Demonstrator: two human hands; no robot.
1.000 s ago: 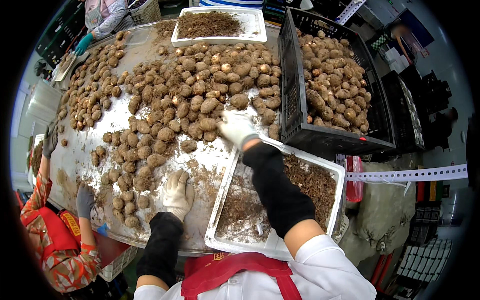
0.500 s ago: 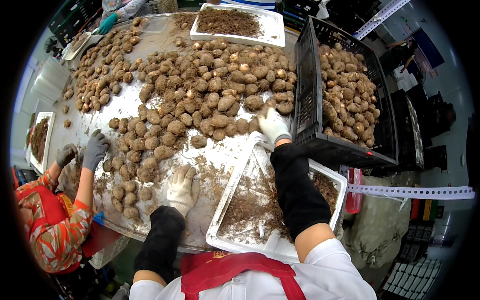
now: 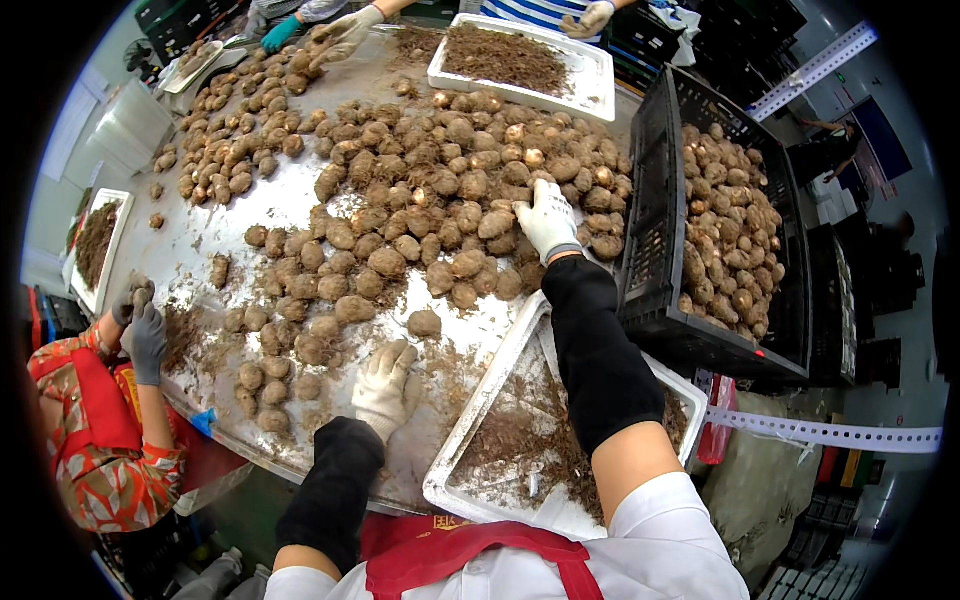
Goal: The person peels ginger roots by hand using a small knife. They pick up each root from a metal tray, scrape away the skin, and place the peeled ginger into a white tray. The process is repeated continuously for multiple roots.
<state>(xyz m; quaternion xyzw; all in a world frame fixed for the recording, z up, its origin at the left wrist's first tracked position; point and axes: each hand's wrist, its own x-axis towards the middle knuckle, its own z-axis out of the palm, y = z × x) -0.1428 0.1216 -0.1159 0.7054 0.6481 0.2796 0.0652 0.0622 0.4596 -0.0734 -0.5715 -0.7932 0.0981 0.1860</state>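
My left hand (image 3: 387, 387), in a white glove, lies flat on the metal table with its fingers stretched out and nothing in them. Beyond it spreads a pile of brown, hairy taro corms (image 3: 388, 262). My right hand (image 3: 548, 220), gloved white too, reaches onto the right part of this pile, touching it, thumb apart from the fingers; no taro shows in its grasp. One loose taro (image 3: 424, 323) rests just beyond my left hand. Under my right forearm, a white foam tray (image 3: 440, 470) holds root hairs and dirt.
A black crate (image 3: 640, 215) full of taro stands to the right of the pile. At the back is a foam tray (image 3: 605, 95) of root scraps. To the left, a co-worker's grey-gloved hands (image 3: 145, 325) hold a taro. Other gloved hands (image 3: 345, 35) work at the far edge.
My right hand has moved farther forward onto the pile; my left stays flat. The co-worker's grey-gloved hands have come together. More gloved hands appear at the far edge. The whole view has shifted slightly.
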